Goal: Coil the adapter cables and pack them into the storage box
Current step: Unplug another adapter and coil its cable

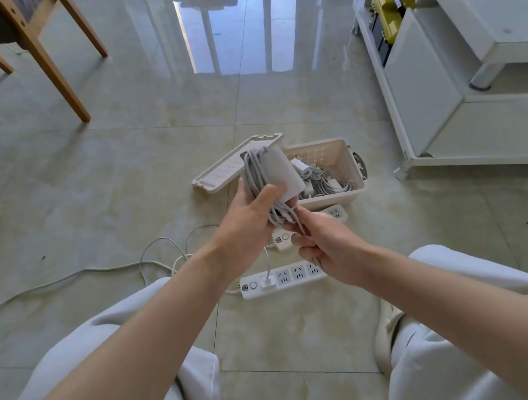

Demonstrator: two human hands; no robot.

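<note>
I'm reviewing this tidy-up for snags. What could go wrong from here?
1. The cable wound round the adapter is kept tight only by the left hand and the right hand pinching its tail; releasing either may let the wraps spring loose.
2. The box already holds a jumble of adapters, so the bundle could snag or sit proud.
3. A loose cord lies on the floor beside the power strip; a foot may catch it.

Bright, even daylight from the far window; strong white glare and railing reflection on the glossy floor tiles. Soft shadows beneath the chair legs. Wide-angle bowing at the edges; forearms near the lower corners stretched. Focus sharp throughout.
</note>
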